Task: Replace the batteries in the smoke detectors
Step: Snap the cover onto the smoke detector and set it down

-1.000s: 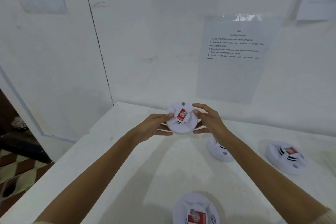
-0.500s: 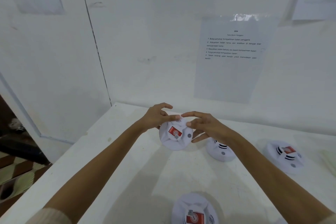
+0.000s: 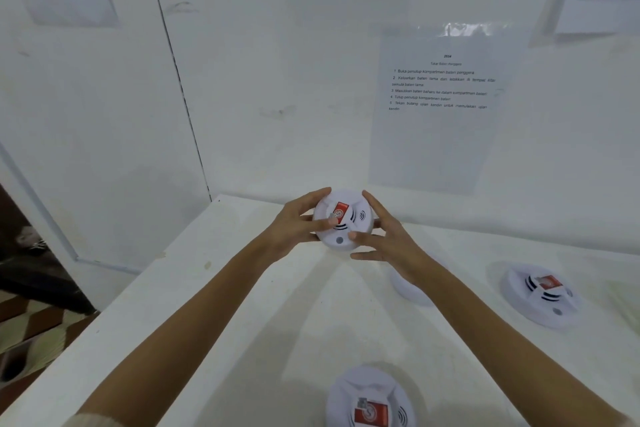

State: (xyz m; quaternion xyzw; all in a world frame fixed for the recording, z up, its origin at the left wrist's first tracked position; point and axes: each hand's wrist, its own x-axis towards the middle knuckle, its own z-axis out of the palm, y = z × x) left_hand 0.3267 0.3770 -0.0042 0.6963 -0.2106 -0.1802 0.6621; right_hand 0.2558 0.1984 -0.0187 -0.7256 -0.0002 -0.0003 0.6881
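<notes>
Both hands held one white smoke detector above the table: left hand gripped its left edge, right hand its right, fingers curled around.

Held detector floats above the table between left hand and right hand (near detector in front, side detector rightward).
</notes>
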